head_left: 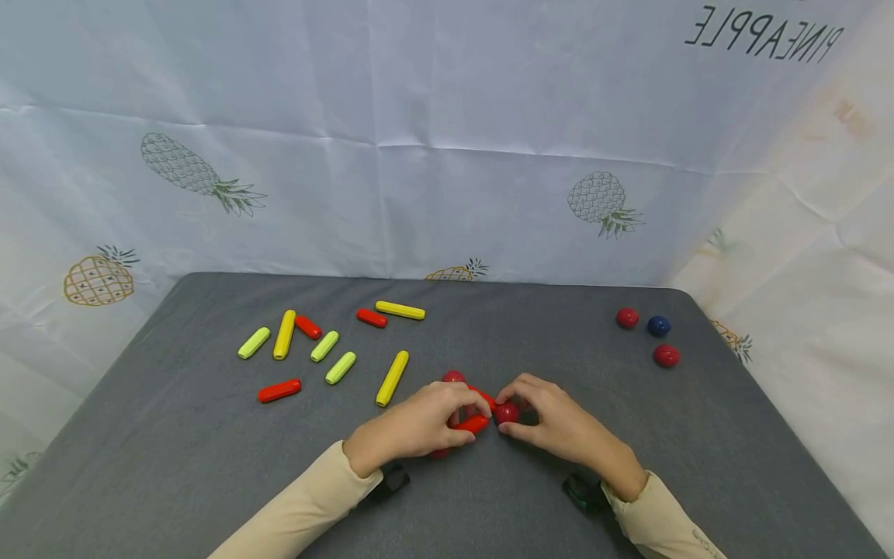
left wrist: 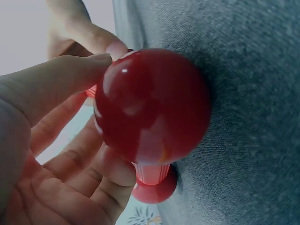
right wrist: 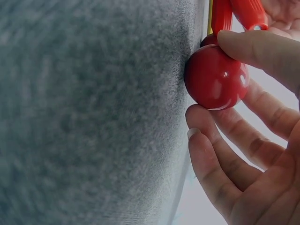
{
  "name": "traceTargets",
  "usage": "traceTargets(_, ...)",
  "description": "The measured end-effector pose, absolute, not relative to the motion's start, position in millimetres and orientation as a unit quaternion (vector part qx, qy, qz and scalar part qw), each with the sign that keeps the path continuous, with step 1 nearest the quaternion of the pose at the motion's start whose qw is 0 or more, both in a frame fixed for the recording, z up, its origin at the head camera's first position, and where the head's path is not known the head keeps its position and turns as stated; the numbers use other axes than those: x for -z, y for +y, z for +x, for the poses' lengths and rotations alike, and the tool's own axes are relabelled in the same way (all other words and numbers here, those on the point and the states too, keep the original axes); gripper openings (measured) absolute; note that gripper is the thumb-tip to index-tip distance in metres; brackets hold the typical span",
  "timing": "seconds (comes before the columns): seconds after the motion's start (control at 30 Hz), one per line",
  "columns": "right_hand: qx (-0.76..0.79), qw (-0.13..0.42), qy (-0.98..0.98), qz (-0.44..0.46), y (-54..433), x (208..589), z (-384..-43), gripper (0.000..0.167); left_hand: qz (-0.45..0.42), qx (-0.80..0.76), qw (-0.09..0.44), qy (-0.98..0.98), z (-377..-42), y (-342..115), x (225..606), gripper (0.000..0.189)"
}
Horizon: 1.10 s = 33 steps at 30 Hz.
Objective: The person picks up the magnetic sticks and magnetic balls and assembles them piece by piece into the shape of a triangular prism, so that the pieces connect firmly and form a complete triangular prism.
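My left hand pinches a red stick between thumb and fingers. A red ball sits close by that hand, large in the left wrist view; past it another red stick runs to a farther red ball. Thumb and fingertips of my right hand grip a red ball. From this ball a red stick leads off toward the ball at the back. In the right wrist view, the left hand's stick shows a bare end with a hole, beside the gripped ball.
Left on the grey table lie loose yellow sticks, short light-green sticks and red sticks. At the back right are two red balls and a blue ball. A pineapple-printed cloth hangs behind.
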State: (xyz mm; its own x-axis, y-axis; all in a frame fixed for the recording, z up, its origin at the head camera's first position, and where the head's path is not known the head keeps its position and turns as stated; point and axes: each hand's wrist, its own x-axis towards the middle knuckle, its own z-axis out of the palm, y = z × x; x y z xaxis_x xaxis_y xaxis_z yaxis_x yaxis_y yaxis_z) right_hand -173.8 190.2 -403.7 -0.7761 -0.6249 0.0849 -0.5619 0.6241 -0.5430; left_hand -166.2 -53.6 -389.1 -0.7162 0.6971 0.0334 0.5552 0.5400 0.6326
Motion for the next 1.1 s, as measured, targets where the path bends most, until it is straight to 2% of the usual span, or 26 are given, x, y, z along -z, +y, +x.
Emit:
traceTargets(0.5,0.284,0.061,0.900,-0.325,190.7,403.8,-173.0,0.024,0.365,-0.298,0.118,0.874,-165.6,-55.0,385.6,0.032)
traceTargets(0.6,0.284,0.064,0.901,-0.321,190.1,403.2,-173.1,0.024,0.353,-0.303,0.139,0.874,-167.4,-61.4,378.9,0.031)
traceTargets(0.8,0.288,0.080,0.904,-0.305,189.2,401.4,-173.0,0.024,0.334,-0.306,0.215,0.865,-169.9,-76.1,373.3,0.025)
traceTargets(1.1,0.312,0.095,0.893,-0.310,187.9,402.7,-172.7,0.028,0.339,-0.297,0.212,0.867,-171.7,-75.2,376.2,0.024)
